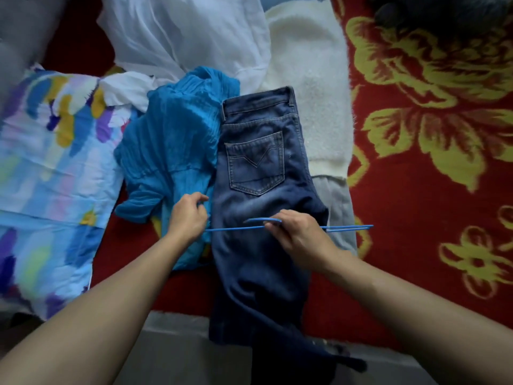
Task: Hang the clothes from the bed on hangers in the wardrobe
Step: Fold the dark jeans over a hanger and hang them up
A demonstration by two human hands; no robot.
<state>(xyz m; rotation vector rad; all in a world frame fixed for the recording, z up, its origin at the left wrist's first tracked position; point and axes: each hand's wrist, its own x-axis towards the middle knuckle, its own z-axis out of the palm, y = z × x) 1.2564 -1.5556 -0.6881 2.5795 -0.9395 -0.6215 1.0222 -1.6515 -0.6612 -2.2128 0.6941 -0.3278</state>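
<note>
Dark blue jeans (258,173) lie folded lengthwise on the bed, waistband at the far end, legs hanging over the near edge. A thin blue hanger (347,227) lies flat across the jeans. My right hand (297,234) holds the hanger at its middle, near the hook. My left hand (188,215) has curled fingers at the jeans' left edge, next to the hanger's left end; what it grips is unclear. A crumpled turquoise top (172,140) lies left of the jeans.
A white sheer garment (188,31) and a cream fleecy garment (308,79) lie beyond the jeans. A grey garment (336,209) sits under the jeans' right side. A colourful pillow (52,168) is at the left. The red floral blanket (433,162) covers the bed.
</note>
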